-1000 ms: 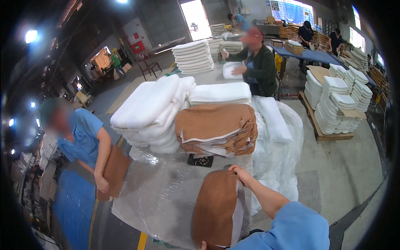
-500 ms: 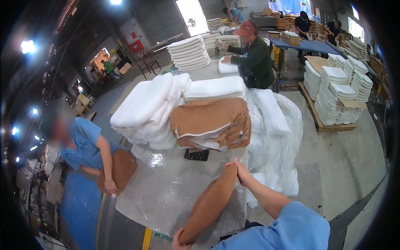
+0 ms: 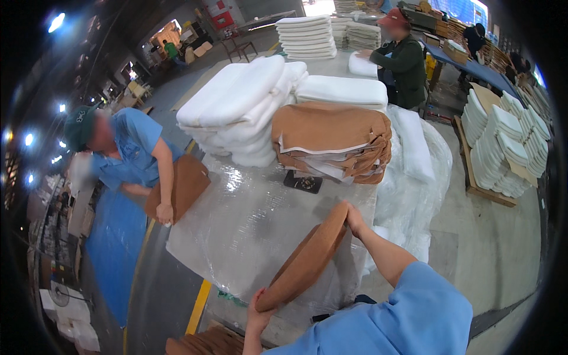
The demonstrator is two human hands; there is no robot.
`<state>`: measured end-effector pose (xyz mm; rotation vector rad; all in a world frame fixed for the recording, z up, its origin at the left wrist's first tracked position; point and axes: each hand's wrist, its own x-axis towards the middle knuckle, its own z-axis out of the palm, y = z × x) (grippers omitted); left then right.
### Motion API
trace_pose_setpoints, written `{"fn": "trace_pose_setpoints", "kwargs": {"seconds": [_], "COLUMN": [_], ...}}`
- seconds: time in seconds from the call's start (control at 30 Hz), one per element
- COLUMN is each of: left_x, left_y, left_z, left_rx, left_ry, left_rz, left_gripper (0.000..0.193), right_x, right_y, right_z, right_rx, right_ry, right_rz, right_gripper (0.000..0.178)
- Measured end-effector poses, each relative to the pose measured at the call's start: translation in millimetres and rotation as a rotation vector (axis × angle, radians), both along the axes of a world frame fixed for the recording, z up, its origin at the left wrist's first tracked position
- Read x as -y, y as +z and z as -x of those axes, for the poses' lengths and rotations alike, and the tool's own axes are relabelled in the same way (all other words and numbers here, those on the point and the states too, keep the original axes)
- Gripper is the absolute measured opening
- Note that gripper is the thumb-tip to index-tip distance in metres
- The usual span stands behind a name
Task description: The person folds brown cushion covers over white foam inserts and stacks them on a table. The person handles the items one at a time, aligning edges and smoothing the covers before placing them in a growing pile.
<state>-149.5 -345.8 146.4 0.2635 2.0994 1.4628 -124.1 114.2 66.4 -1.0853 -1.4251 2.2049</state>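
Observation:
A brown fabric-covered cushion slants across the near part of the plastic-wrapped table, tilted up on its edge. My left hand grips its near lower end, with fingers wrapped round the corner. At the far upper end my right hand holds the other corner, its fingers partly hidden behind the cushion. Beyond it on the table lie a black phone-like object and a pile of folded brown fabric covers with pale linings.
Stacked white pads stand behind the covers. At left a co-worker holds another brown cushion. A person in a red cap works at the far end. Wrapped white padding hangs at right; brown pieces lie below.
The view has shifted, bringing a pile of brown pieces into sight at the bottom. The cushion has turned in my hands, so a fold along its upper side shows. Both hands keep hold.

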Motion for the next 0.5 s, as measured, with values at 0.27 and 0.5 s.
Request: {"fn": "trace_pose_setpoints", "kwargs": {"seconds": [0.27,0.5], "left_x": [12,68], "left_y": [20,19], "left_z": [-71,-106], "left_rx": [0.069,0.494], "left_ry": [0.111,0.134], "left_rz": [0.009,-0.252], "left_gripper": [0.087,0.091], "right_x": [13,-11], "right_y": [12,56], "right_z": [-32,-94], "right_rx": [-0.076,0.085], "right_ry": [0.08,0.467], "right_rz": [0.126,0.346], "right_gripper": [0.06,0.064]}}
